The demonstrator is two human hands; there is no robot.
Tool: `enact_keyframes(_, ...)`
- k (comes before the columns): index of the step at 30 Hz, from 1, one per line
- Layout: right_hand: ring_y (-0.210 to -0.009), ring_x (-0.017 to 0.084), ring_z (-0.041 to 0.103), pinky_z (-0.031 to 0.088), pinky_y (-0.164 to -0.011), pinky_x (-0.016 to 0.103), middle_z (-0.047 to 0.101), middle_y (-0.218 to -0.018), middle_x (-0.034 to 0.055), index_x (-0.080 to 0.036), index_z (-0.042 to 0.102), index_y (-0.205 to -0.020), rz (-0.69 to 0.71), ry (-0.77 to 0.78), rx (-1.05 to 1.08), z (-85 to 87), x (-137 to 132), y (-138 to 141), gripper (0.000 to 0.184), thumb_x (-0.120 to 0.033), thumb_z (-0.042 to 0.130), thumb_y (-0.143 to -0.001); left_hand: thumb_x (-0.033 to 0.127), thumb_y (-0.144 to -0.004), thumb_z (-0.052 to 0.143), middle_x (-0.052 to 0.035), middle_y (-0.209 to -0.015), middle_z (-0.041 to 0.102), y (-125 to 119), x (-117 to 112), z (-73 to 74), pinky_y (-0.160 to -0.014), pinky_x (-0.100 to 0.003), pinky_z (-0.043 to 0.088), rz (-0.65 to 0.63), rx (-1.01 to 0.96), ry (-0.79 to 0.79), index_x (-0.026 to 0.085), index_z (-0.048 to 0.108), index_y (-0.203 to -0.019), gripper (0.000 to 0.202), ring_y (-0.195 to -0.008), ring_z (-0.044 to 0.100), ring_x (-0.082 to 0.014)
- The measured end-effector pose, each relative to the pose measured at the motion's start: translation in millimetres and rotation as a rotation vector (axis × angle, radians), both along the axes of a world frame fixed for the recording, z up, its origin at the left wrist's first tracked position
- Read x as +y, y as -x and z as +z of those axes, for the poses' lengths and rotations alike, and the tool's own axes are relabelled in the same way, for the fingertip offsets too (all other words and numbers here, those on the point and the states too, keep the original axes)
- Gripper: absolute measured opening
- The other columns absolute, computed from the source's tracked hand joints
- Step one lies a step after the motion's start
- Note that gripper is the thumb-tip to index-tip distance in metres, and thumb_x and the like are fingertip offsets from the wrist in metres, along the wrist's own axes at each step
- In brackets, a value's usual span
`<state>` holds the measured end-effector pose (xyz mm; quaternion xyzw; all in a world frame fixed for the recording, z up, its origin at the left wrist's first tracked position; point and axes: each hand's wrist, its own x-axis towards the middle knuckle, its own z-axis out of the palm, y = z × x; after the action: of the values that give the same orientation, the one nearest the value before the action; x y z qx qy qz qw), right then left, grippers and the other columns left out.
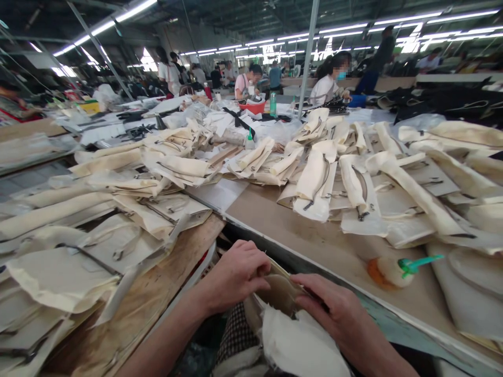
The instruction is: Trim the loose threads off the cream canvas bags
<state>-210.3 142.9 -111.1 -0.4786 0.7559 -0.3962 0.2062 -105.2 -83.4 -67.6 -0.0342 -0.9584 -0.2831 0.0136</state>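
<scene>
My left hand (236,275) and my right hand (334,314) are both closed on a tan curved piece of material (281,293) held low in front of me, just below the near edge of the workbench (298,230). White fluffy cloth (298,343) lies under the piece, on my lap beside a checked fabric (236,335). The left fingers pinch the piece's left end. The right fingers curl over its right side.
Many cream fabric pieces (318,178) with dark cords cover the workbench and a wooden board (149,298) at the left. A small glue bottle with a green nozzle (396,267) lies at the right. Other people sit and stand at far tables. A metal pole (308,57) rises behind.
</scene>
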Motion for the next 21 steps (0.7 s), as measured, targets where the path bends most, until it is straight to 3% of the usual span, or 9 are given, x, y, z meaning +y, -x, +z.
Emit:
enact_keyframes(3, -0.098, 0.016, 0.064, 0.049, -0.081, 0.026, 0.066, -0.112, -0.0007, -0.028, 0.057, -0.117, 0.034, 0.002, 0.048, 1.4, -1.2, 1.6, 0.023, -0.019, 0.051, -0.097, 0.009, -0.079, 0.071, 0.0044, -0.078, 0.056, 3.8, 0.2, -4.2, -0.081, -0.029, 0.033, 0.015, -0.02, 0.018, 0.018, 0.054, -0.079, 0.019, -0.082, 0.049, -0.0153)
enact_keyframes(9, -0.09, 0.018, 0.067, 0.047, -0.076, 0.028, 0.067, -0.105, -0.0007, -0.027, 0.06, -0.108, 0.063, -0.09, 0.109, 3.9, -4.3, 9.8, 0.015, -0.022, 0.054, -0.096, 0.01, -0.088, 0.061, 0.0026, -0.079, 0.057, 4.6, -0.9, -12.5, -0.083, -0.03, 0.035, -0.096, 0.034, 0.09, 0.018, 0.064, -0.082, 0.011, -0.083, 0.052, -0.0146)
enact_keyframes(13, -0.085, 0.02, 0.067, 0.044, -0.072, 0.031, 0.067, -0.1, -0.0018, -0.025, 0.062, -0.097, 0.058, -0.225, 0.166, 13.9, -14.6, 13.3, 0.008, -0.023, 0.064, -0.09, 0.011, -0.089, 0.06, 0.0007, -0.083, 0.053, 1.3, 0.8, -12.8, -0.075, -0.025, 0.04, -0.02, 0.034, -0.011, 0.017, 0.065, -0.08, 0.012, -0.084, 0.052, -0.0148)
enact_keyframes(15, -0.085, 0.02, 0.066, 0.043, -0.073, 0.031, 0.067, -0.098, -0.0024, -0.024, 0.062, -0.091, 0.068, -0.253, 0.173, 20.2, -21.6, 14.3, 0.008, -0.023, 0.068, -0.087, 0.009, -0.087, 0.062, -0.0006, -0.09, 0.052, -1.0, 2.0, -13.0, -0.074, -0.023, 0.042, 0.035, 0.043, -0.089, 0.017, 0.064, -0.079, 0.012, -0.086, 0.053, -0.014)
enact_keyframes(17, -0.084, 0.019, 0.064, 0.042, -0.072, 0.029, 0.065, -0.094, -0.0034, -0.022, 0.06, -0.083, 0.082, -0.26, 0.157, 25.7, -27.8, 15.7, 0.011, -0.022, 0.072, -0.083, 0.007, -0.084, 0.064, -0.0029, -0.104, 0.053, -3.2, 2.8, -14.0, -0.084, -0.024, 0.044, 0.067, 0.08, -0.146, 0.016, 0.063, -0.076, 0.013, -0.095, 0.054, -0.0149)
enact_keyframes(21, -0.078, 0.015, 0.059, 0.039, -0.068, 0.026, 0.061, -0.09, -0.0055, -0.021, 0.055, -0.074, 0.092, -0.246, 0.126, 32.7, -36.0, 19.6, 0.02, -0.016, 0.075, -0.079, 0.008, -0.082, 0.067, -0.0065, -0.133, 0.048, -4.2, 2.6, -15.0, -0.103, -0.033, 0.04, 0.084, 0.153, -0.166, 0.017, 0.062, -0.074, 0.012, -0.12, 0.048, -0.0226)
